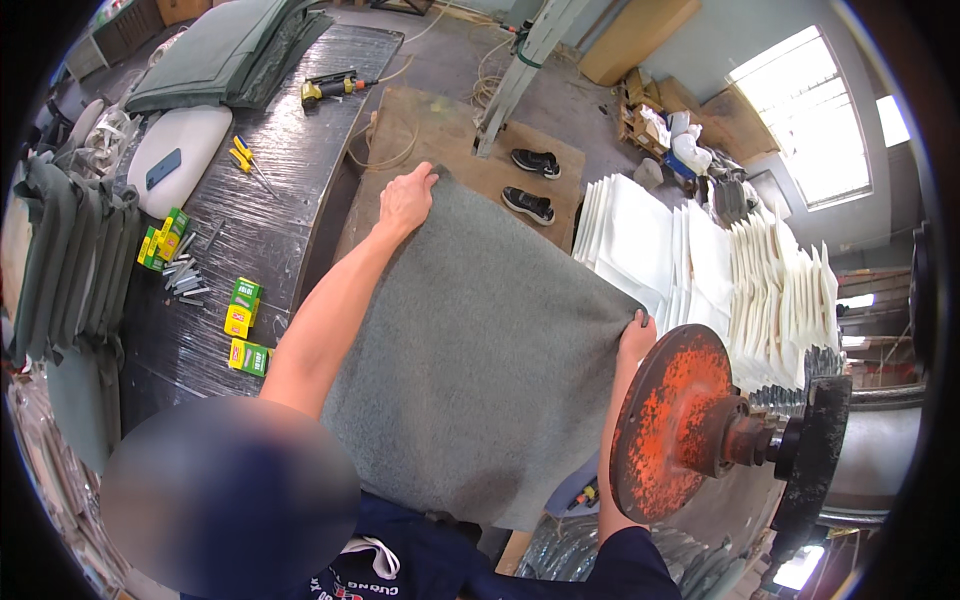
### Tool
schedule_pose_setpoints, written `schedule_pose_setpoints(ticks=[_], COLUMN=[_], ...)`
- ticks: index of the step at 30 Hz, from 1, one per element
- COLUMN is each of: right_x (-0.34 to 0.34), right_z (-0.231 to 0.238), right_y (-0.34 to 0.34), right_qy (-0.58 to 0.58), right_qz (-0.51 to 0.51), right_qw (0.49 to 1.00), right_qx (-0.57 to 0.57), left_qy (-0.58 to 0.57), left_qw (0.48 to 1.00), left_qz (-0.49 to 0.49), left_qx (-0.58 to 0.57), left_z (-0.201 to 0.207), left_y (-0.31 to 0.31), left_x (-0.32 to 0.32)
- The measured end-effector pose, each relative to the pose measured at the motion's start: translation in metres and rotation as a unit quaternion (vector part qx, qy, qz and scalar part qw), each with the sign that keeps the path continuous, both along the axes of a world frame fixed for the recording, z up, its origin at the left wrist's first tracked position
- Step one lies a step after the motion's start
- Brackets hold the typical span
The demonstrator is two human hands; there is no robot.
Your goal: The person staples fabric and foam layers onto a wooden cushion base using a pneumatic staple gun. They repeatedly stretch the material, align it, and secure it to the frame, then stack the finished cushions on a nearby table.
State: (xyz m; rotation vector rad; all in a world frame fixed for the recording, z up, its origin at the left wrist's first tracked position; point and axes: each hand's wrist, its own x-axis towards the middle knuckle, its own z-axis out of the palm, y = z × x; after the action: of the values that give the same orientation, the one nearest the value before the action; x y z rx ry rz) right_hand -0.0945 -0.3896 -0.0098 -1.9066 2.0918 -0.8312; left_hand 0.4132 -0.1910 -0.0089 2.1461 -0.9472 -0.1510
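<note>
A grey felt-like fabric sheet is stretched between my two hands in front of my body. My left hand pinches its far left corner, with the arm reaching straight out. At the right corner, my right hand is closed on the fabric edge, thumb on top. The sheet slopes down toward my navy shirt, and its near edge hangs by my lap. An orange, worn metal disc on a shaft stands close by my right forearm and covers part of it.
Left, a plastic-wrapped table bears a staple gun, yellow-handled pliers, a phone, staple boxes and folded grey fabric. White padded sheets stand stacked at right. Black shoes lie beyond the fabric, near a post.
</note>
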Motion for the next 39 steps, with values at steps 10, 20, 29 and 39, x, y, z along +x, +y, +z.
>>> schedule_pose_setpoints(ticks=[10,20,29,39], right_x=[0.024,0.195,0.203,-0.068], right_z=[0.020,0.010,0.014,-0.040], right_y=[-0.031,0.080,0.072,0.137], right_qy=[0.083,0.181,0.176,0.136], right_qz=[0.009,0.339,0.377,0.145], right_qw=[0.991,0.922,0.908,0.980], right_qx=[0.102,-0.037,0.051,0.015], left_qy=[0.007,-0.219,-0.128,-0.139], left_qw=[0.999,0.947,0.943,0.985], left_qz=[0.035,-0.236,-0.306,-0.093], left_qx=[0.005,0.001,-0.005,0.051], left_z=[0.000,0.001,0.008,-0.009], left_y=[-0.025,-0.044,-0.036,0.137], left_x=[0.017,-0.140,-0.112,-0.056])
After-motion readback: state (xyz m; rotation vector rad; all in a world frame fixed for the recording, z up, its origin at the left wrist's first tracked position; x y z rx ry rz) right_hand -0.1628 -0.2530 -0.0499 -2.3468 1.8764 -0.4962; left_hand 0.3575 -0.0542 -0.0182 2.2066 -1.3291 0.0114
